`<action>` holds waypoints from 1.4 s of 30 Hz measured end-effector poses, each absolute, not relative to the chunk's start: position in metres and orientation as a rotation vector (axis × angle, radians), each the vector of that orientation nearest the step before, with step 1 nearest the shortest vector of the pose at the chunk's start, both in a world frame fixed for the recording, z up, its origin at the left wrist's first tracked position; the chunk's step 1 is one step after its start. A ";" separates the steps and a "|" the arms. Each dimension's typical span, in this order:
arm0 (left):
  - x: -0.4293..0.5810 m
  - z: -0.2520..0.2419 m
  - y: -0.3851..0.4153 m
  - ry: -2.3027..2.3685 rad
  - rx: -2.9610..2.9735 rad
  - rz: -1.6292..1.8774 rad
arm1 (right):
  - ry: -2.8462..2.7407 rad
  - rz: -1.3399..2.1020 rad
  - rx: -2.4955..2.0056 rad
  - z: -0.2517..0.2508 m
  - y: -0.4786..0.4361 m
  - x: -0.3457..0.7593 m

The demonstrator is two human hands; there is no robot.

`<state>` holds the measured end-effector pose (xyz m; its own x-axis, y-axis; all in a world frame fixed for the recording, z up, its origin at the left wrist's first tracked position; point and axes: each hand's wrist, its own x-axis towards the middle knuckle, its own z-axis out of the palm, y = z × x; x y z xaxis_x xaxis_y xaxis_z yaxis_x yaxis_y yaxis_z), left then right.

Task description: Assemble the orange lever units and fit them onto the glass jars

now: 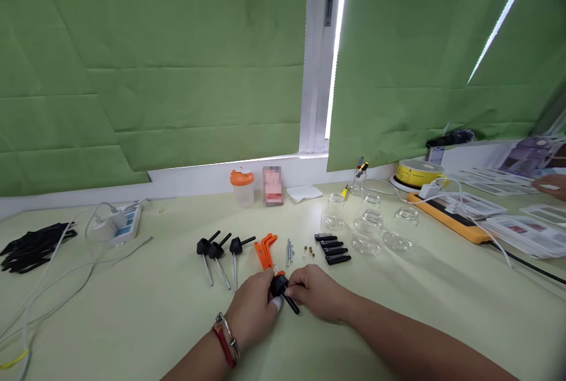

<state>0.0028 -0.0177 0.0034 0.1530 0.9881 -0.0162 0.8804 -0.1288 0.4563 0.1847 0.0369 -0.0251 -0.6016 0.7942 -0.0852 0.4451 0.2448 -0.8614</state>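
My left hand is closed on a black knob-like part with a stubby black arm, which slants down to the right. Thumb and forefinger of my right hand pinch at that part's right side; anything small between them is hidden. Three similar black parts with metal rods lie to the left. Just beyond my hands are orange lever-like pieces, a few slim screws, tiny brown and metal bits and several black pieces with springs.
Clear glass jars stand at the right, with screwdrivers in one behind. An orange power strip and parts boxes lie farther right, near another person's hand. A lidded cup stands behind; cables and black gloves lie left.
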 end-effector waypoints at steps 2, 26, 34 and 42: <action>0.000 0.004 -0.017 1.763 2.102 0.427 | -2.082 1.267 -1.169 -0.022 0.039 0.181; -0.023 0.008 -0.005 1.728 1.864 0.732 | -2.210 0.841 -1.082 -0.007 0.057 0.165; -0.017 0.008 -0.003 1.656 1.918 0.808 | -1.521 1.636 -1.087 0.003 0.053 0.161; -0.037 -0.004 0.027 2.164 1.715 0.673 | -1.286 1.418 -1.163 0.006 0.084 0.194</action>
<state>-0.0374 0.0267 -0.0037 -0.2434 0.9684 0.0544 0.8286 0.1784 0.5306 0.1943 0.0835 0.0061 -0.1833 0.9796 -0.0822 -0.0132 -0.0861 -0.9962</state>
